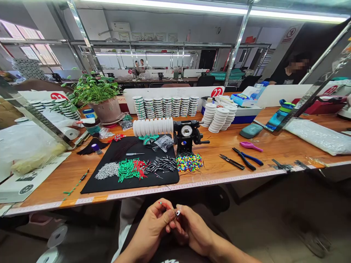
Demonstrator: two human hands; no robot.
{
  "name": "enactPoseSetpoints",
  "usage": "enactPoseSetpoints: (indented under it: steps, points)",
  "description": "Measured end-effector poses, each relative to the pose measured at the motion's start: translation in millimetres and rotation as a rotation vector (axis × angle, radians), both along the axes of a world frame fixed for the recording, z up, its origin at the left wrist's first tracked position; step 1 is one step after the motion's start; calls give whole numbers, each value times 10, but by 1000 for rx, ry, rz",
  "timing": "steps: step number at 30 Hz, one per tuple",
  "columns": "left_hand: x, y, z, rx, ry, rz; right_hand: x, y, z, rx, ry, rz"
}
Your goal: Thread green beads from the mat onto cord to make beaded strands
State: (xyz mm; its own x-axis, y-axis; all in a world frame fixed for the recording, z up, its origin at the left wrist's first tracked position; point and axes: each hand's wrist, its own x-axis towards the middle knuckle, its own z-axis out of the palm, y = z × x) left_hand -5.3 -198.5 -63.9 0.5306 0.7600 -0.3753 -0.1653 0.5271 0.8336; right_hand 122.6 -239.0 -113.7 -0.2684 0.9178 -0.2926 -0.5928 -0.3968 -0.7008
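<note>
Both hands meet above my lap, just in front of the table edge. My left hand (157, 221) is closed in a pinch, with a thin red piece (164, 204) with a greenish tip showing at its fingers. My right hand (199, 230) is closed too, thumb and fingers on a small shiny dark-and-silver piece (178, 212) whose kind I cannot make out. Their fingertips touch or nearly touch. Beyond them on a black mat (98, 182) lie small silver parts (107, 170), green tubes (127, 170), red tubes (140, 168) and black parts (161, 164). Multicoloured beads (189, 163) lie beside the mat.
A black hand-cranked winder (187, 133) carries white spools (153, 126). Rightward lie tweezers (231, 161), pliers (248, 159) and a pink scoop (251, 145). Stacked spools (172, 107) and a potted plant (105, 107) stand behind. A measuring tape (131, 194) runs along the front edge. Another person (292, 71) is at far right.
</note>
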Motion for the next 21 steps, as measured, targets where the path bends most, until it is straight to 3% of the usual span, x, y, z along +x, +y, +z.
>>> enactPoseSetpoints:
  steps: [16,19,21]
  points:
    - [16,0,-24,11,2,6,-26,-27,-4,12,-3,7]
    - [0,15,-48,24,-17,17,68,-29,28,136,-172,-63]
    - [-22,40,-65,83,-4,67,267,3,81,296,-426,-223]
